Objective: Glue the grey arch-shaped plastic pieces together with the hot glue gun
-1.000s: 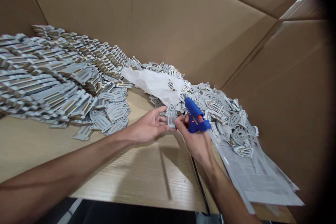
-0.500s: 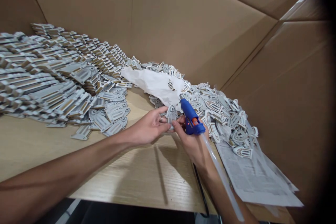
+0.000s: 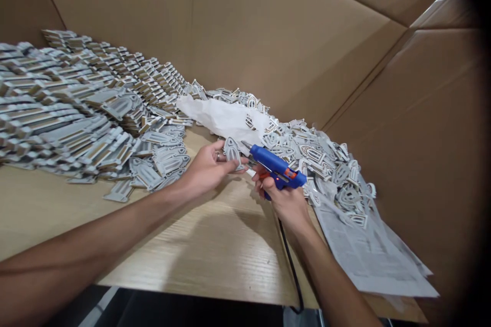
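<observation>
Between the thumb and fingers of my left hand [image 3: 209,166] is a small grey-white arch-shaped piece [image 3: 232,152], held upright by its lower part. My right hand [image 3: 286,202] is wrapped round the handle of a blue glue gun [image 3: 274,163]. Its metal nozzle points left, close to the right side of the held piece; whether they touch I cannot tell. A clear glue stick [image 3: 328,196] sticks out of the gun's rear, and a small red light glows on its body. From the handle a black cord [image 3: 287,255] runs down over the table's front edge.
Stacked arch-shaped pieces [image 3: 76,92] fill the table's left side. Loose flat pieces [image 3: 307,148] lie heaped at the back right, partly on printed paper sheets [image 3: 379,255]. Crumpled white paper [image 3: 215,120] lies behind my hands. Cardboard walls [image 3: 268,36] surround the wooden table [image 3: 215,250].
My left hand has moved left and up with the piece. My right thumb has left the piece, and the glue gun has swung so its nozzle points left towards it.
</observation>
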`<state>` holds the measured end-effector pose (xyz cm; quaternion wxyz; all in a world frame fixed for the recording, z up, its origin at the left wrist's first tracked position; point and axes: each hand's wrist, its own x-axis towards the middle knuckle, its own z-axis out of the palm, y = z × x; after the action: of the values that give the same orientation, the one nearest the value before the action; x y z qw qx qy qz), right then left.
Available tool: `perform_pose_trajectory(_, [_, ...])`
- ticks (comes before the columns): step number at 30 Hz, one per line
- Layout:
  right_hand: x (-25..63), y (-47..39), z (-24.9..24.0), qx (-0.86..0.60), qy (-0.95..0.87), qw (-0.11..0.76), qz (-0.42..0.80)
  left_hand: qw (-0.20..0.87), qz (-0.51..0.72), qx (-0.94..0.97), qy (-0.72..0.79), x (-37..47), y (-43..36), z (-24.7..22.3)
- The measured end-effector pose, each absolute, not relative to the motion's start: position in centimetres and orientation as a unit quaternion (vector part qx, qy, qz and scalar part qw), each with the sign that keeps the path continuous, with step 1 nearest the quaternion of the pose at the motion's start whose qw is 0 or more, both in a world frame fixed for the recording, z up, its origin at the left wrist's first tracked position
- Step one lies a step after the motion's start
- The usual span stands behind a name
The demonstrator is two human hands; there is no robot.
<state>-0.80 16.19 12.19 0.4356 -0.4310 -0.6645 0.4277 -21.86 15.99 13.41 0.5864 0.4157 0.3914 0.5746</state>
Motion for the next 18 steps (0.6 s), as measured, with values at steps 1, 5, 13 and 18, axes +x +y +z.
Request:
perform_pose_trajectory(1, [-0.65,16.39,12.05,-0.418,-0.661,0.431,0.451,0.576,0.582,0.416,0.395,-21.96,16.09,13.47])
perform_pose_trajectory(5, [-0.34,16.90,11.78,-0.392,-0.651,0.417,0.498,0.558,0.583,0.432,0.402,-22.01,16.12,13.75])
perform_pose_trajectory(13, [-0.39,17.08,11.32,-0.396,-0.668,0.394,0.492,0.548,0.567,0.465,0.404,-21.74,15.81,13.59])
perform_pose_trajectory(18, [-0.91,16.90,11.69,-0.404,-0.659,0.400,0.492,0.538,0.562,0.489,0.395,-21.85,15.64,13.64])
